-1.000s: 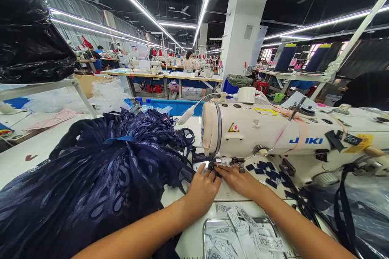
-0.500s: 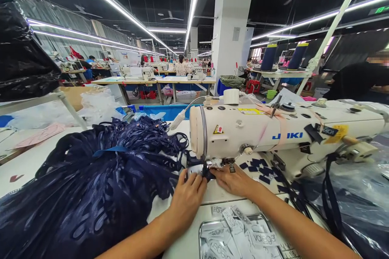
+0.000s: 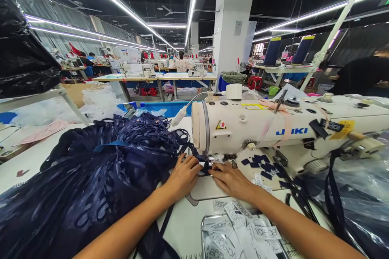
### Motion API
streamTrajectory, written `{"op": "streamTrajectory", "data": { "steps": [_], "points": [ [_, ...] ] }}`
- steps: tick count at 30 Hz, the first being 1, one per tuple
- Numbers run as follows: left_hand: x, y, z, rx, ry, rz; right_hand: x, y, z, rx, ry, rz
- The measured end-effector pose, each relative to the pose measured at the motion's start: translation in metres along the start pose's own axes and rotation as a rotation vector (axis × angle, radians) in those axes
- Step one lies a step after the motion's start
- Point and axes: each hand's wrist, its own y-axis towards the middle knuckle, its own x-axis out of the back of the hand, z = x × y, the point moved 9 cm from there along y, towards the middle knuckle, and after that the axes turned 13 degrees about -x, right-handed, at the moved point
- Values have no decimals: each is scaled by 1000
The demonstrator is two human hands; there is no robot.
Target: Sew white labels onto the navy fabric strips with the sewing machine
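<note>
My left hand [image 3: 184, 175] is closed, its bent fingers on a narrow piece of navy fabric [image 3: 206, 168] beneath the needle area of a white sewing machine [image 3: 231, 127]. My right hand [image 3: 228, 179] presses the same fabric from the other side, thumb and fingers close together at the presser foot. The fingertips partly hide the fabric. Left of the machine lies a large heap of navy garments with straps [image 3: 100, 178], and one strap hangs down beside my left forearm.
A metal tray [image 3: 203, 230] of white printed labels [image 3: 240, 230] sits in front of the machine. Small navy fabric pieces [image 3: 263, 165] lie scattered under its arm. Black straps [image 3: 304, 198] and clear plastic [image 3: 358, 194] are at right. Thread cones [image 3: 272, 52] stand behind.
My left hand has shifted left, away from the needle; my right hand stays close to it. A navy strap now shows below my left forearm. The view has shifted slightly.
</note>
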Motion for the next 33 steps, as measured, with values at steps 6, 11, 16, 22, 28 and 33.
{"op": "streamTrajectory", "data": {
  "steps": [6,11,16,22,28,33],
  "points": [
    [-2,4,-14,-138,122,-25,-1,4,-18,-66,273,0],
    [-3,9,-17,-180,152,-82,5,3,-15,22,327,-21],
    [-7,8,-16,-171,59,-55,11,-2,-1,111,147,-31],
    [-7,-6,-20,-201,25,13,10,-5,4,106,-8,1],
    [-12,-12,-13,-188,39,48,13,-3,4,117,-21,-34],
    [-14,-11,-11,-168,12,69,13,-3,5,119,-31,-77]
  ]
}}
